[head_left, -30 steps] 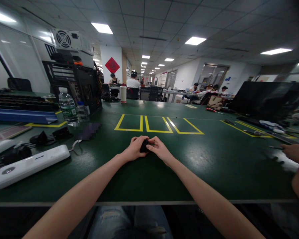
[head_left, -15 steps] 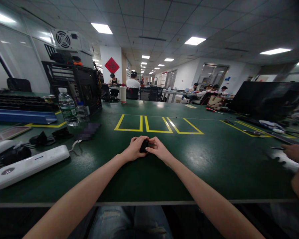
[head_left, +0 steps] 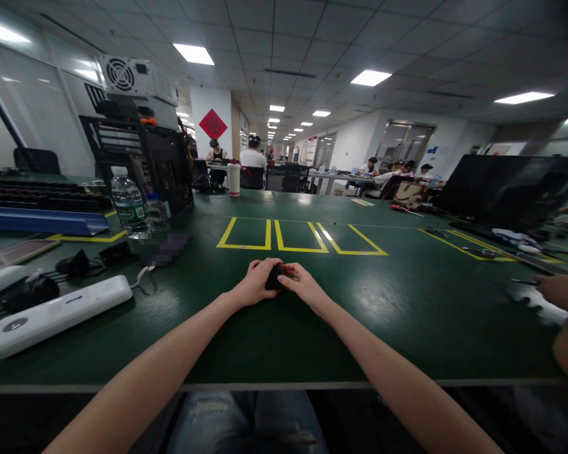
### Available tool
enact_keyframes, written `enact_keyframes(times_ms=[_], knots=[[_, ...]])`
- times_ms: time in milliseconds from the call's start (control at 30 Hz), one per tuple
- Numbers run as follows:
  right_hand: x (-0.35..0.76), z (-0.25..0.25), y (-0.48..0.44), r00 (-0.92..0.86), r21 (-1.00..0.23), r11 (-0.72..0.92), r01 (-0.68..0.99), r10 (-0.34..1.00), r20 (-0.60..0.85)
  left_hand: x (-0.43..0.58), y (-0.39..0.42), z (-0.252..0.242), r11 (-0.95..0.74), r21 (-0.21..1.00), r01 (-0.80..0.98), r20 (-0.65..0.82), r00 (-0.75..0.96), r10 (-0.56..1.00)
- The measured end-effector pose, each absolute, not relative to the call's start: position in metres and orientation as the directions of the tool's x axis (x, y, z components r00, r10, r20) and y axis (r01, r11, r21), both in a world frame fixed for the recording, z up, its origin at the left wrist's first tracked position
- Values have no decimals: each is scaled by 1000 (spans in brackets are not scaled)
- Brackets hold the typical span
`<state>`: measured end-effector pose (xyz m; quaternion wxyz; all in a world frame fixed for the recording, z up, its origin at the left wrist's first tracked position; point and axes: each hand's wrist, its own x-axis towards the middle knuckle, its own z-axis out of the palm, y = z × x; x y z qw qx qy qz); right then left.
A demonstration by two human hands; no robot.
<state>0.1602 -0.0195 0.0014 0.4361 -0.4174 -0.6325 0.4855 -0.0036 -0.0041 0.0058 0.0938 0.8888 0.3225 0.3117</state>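
Object (head_left: 273, 278), black, gripped in left hand (head_left: 255, 282), right hand (head_left: 303, 283) pinching its edge

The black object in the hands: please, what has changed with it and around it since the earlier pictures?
Almost nothing. The right hand seems to have shifted very slightly at the black object; I cannot tell a clear direction. Nothing was taken up or let go: the left hand still holds it. The bottle and cup stayed in place.
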Motion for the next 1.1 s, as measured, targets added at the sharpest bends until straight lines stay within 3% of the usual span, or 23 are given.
enact_keyframes(times_ms=[300, 767, 1100], knots=[[159, 8, -23, -311, -963, 265, 39, 919, 240, -3, -2, 2, -773, 352, 527, 506, 588, 631], [161, 2, -19, -286, -978, 187, 96, 946, 153, -4, -2, 3, -776, 363, 516, 504, 592, 629], [158, 10, -25, -299, -967, 251, 36, 926, 230, -3, -1, 2, -782, 353, 514, 515, 591, 621]])
